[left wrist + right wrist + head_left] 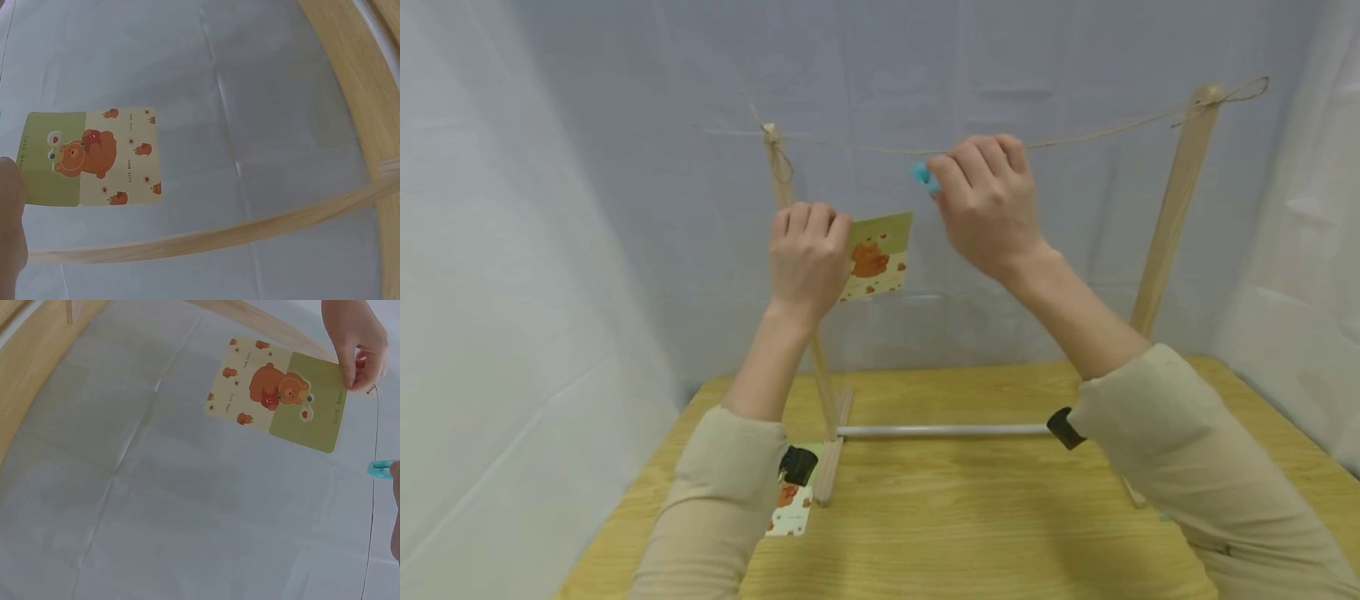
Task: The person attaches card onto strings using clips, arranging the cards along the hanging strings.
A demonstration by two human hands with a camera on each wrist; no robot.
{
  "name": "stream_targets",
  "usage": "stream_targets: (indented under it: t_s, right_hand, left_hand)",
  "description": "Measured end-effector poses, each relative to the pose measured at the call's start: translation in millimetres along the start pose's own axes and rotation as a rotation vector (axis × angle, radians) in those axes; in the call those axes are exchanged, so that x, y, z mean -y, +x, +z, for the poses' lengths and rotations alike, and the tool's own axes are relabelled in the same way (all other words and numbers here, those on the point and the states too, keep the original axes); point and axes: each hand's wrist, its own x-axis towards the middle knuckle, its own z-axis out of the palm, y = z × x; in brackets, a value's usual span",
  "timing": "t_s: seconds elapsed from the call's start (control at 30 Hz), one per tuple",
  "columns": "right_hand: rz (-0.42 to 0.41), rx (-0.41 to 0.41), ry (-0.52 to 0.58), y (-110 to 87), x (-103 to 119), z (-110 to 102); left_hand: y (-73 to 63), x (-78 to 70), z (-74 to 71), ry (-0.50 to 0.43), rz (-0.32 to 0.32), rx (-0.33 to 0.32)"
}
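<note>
My left hand (808, 258) pinches a green and cream card (880, 250) by its top corner, raised in front of the backdrop and below the string. A brown bear and small hearts are printed on the card. In the right wrist view the thumb and fingers grip the green end. Farther right and higher, my right hand (992, 200) holds a light blue clothespin (923, 175) at the string (1097, 135). In the right wrist view the clothespin (380, 469) overlaps the string, apart from the card. The hand itself hides part of the clothespin.
The string is tied between a left wooden post (778, 171) and a right wooden post (1176, 200). A white rod (940, 430) runs low between their bases on the wooden table (970, 517). Another bear card (790, 521) lies by the left base, partly behind my sleeve.
</note>
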Motion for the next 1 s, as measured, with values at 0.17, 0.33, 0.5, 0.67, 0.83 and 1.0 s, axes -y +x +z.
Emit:
stream_targets:
  t_s: [0.17, 0.33, 0.5, 0.67, 0.83, 1.0]
  right_hand:
    - [0.033, 0.002, -0.021, 5.2, -6.1, -3.1]
    - [0.055, 0.044, -0.048, 9.3, -10.5, -6.0]
    - [0.063, 0.095, -0.077, 9.7, -13.0, -7.7]
    - [0.078, 0.139, -0.099, 9.2, -15.5, -7.1]
    - [0.067, 0.199, -0.143, 9.0, -18.5, -5.3]
    - [0.054, 0.243, -0.167, 8.9, -19.6, -3.3]
  left_hand:
    - [2.7, -0.6, -0.7, -0.002, 0.000, -0.001]
    - [5.0, -0.3, -0.9, -0.008, -0.011, -0.006]
    - [6.1, -0.5, -1.8, -0.008, -0.014, 0.012]
    - [5.5, -1.0, -1.6, -0.004, -0.015, 0.020]
    - [4.6, -0.9, -0.9, -0.020, -0.040, -0.005]
    - [4.0, -0.7, -1.5, -0.027, -0.065, -0.007]
